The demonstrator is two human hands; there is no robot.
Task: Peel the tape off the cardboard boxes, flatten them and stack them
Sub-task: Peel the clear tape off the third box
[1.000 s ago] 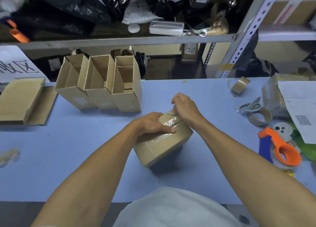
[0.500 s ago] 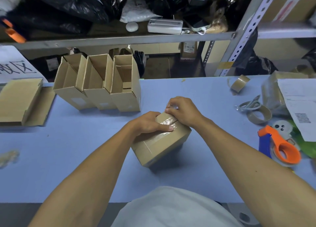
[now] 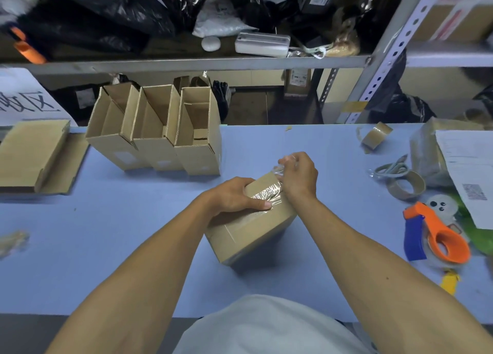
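We are holding the sealed cardboard box (image 3: pixel 253 220) near us on the blue table (image 3: pixel 106 233). Our left hand (image 3: pixel 234 195) is pressing flat on its top, fingers spread over the seam. Our right hand (image 3: pixel 298 176) is pinching the lifted end of the clear tape (image 3: pixel 277 171) at the box's far edge. The tape is looking thin and stretchy, likely to tear; the box seems light and stiff. Farther back, 3 opened boxes (image 3: pixel 157 132) are standing together.
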